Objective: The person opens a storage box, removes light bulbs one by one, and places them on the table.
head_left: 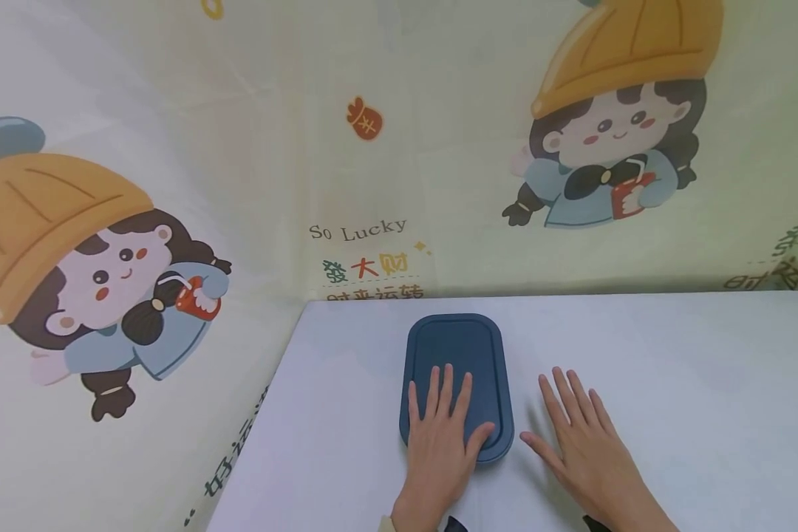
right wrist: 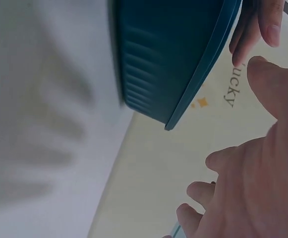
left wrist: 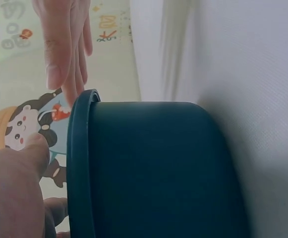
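A dark blue lidded box (head_left: 455, 347), a rounded rectangle seen from above, stands on the white table. Over the near half of its lid lies my left hand (head_left: 435, 443), fingers straight and spread, the thumb toward the right rim. The left wrist view shows the box's smooth side wall (left wrist: 158, 168) and raised lid rim (left wrist: 82, 168). Right of the box, my right hand (head_left: 588, 451) hovers above the table with straight fingers and holds nothing; its shadow falls on the tabletop. Ridges mark the box's end wall (right wrist: 141, 74) in the right wrist view.
The white table (head_left: 705, 406) reaches back to a cloth backdrop (head_left: 465, 185) printed with cartoon figures in orange hats and lettering. The same print hangs along the left side, beside the table's slanting left edge.
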